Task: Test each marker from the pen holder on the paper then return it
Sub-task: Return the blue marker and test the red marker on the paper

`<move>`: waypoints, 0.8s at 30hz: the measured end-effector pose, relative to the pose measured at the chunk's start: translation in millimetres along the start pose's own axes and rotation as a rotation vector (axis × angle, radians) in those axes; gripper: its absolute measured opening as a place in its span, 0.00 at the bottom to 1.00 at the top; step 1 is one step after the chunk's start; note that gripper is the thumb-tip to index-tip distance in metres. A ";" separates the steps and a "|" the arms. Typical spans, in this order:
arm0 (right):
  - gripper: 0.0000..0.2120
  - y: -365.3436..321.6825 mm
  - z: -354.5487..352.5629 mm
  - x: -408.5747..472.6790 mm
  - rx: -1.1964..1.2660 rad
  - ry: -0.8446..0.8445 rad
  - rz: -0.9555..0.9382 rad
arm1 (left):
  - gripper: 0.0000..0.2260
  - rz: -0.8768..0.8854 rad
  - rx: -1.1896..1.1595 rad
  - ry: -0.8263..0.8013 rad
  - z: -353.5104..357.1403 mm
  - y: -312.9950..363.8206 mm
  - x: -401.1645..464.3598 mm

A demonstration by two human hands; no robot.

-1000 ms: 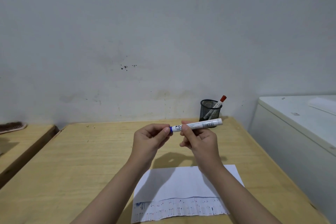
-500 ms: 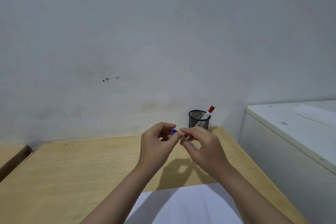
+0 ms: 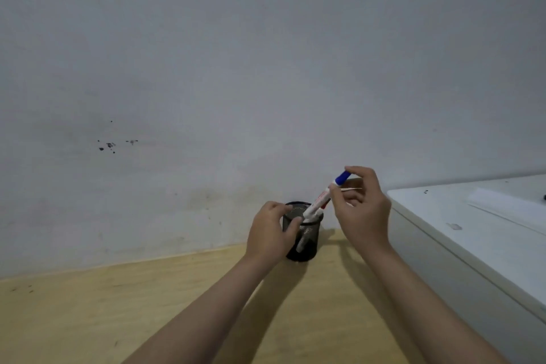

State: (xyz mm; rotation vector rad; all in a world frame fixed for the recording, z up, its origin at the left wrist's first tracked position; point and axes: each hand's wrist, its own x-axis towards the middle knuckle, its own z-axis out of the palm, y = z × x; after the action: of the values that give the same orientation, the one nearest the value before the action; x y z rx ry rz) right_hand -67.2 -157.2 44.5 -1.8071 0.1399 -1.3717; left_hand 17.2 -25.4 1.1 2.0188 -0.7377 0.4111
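A black mesh pen holder (image 3: 307, 241) stands at the back of the wooden table (image 3: 118, 313), near the wall. My left hand (image 3: 270, 233) grips its left side at the rim. My right hand (image 3: 362, 210) pinches the blue cap end of a white marker (image 3: 320, 198), which slants down with its lower end inside the holder. A second marker with a red part lies in the holder right behind it, mostly hidden. The paper is out of view.
A white cabinet (image 3: 472, 233) stands right of the table, its top higher than the tabletop, with a flat white sheet (image 3: 511, 204) on it. The grey wall rises directly behind the holder.
Both hands moved from the table's middle forward to the pen holder. The left hand let go of the marker and took the holder; the right hand lowered the capped marker into it. The view tilted up.
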 end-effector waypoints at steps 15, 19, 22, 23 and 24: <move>0.07 61.8 28.6 3.2 -0.271 -0.125 0.182 | 0.13 -0.094 0.013 0.073 24.0 -9.2 7.5; 0.03 59.4 33.7 11.9 -0.296 -0.215 0.247 | 0.13 -0.088 0.068 0.038 21.9 -7.4 7.0; 0.03 49.4 33.4 18.0 -0.260 -0.263 0.303 | 0.14 -0.080 0.133 -0.034 19.1 -5.2 5.4; 0.04 44.0 31.3 20.4 -0.254 -0.261 0.300 | 0.15 -0.084 0.151 -0.061 16.9 -2.6 4.4; 0.04 37.3 27.7 22.6 -0.254 -0.249 0.277 | 0.16 -0.093 0.159 -0.082 14.1 0.8 3.1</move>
State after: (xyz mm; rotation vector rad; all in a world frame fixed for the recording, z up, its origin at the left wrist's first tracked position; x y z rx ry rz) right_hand -20.9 -178.2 35.0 -2.0629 0.4307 -0.9604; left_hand 19.1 -38.8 -4.0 2.2217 -0.6752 0.3437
